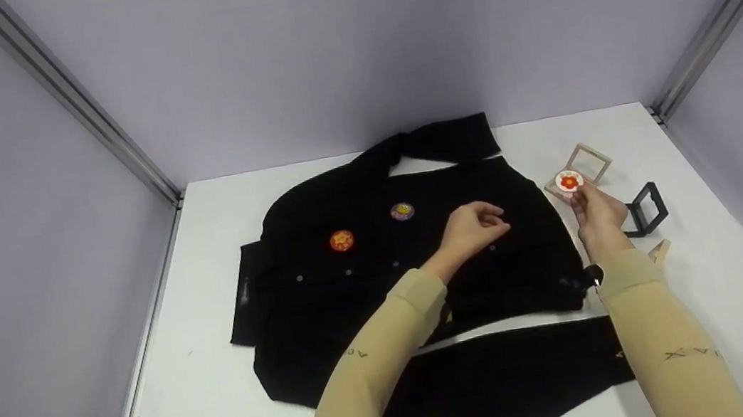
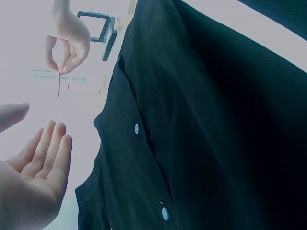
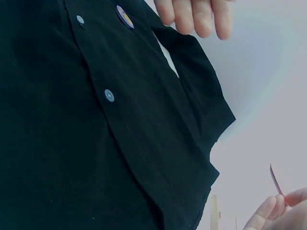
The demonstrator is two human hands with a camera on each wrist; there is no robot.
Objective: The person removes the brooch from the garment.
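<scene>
My right hand point(image 1: 600, 211) pinches the edge of a round white badge with a red flower point(image 1: 569, 180) at the right side. Edge-on in the left wrist view, this flower badge point(image 2: 59, 85) looks thin. A black button-up shirt point(image 1: 531, 273) lies spread on the table. Over it hovers my left hand point(image 1: 475, 229), fingers loosely bent, holding nothing. A red badge with a yellow star shape point(image 1: 341, 241) and a purple badge with a yellow centre point(image 1: 402, 211) lie on the shirt. Pale buttons point(image 3: 109, 95) run along the shirt's front edge.
Right of the shirt stand an opened light wooden-coloured frame point(image 1: 591, 161) and an opened black frame point(image 1: 658, 203). Another light piece point(image 1: 661, 251) shows partly behind the right forearm. One black sleeve point(image 1: 508, 377) lies at the front. Walls point(image 1: 351, 53) enclose the white table point(image 1: 195, 397).
</scene>
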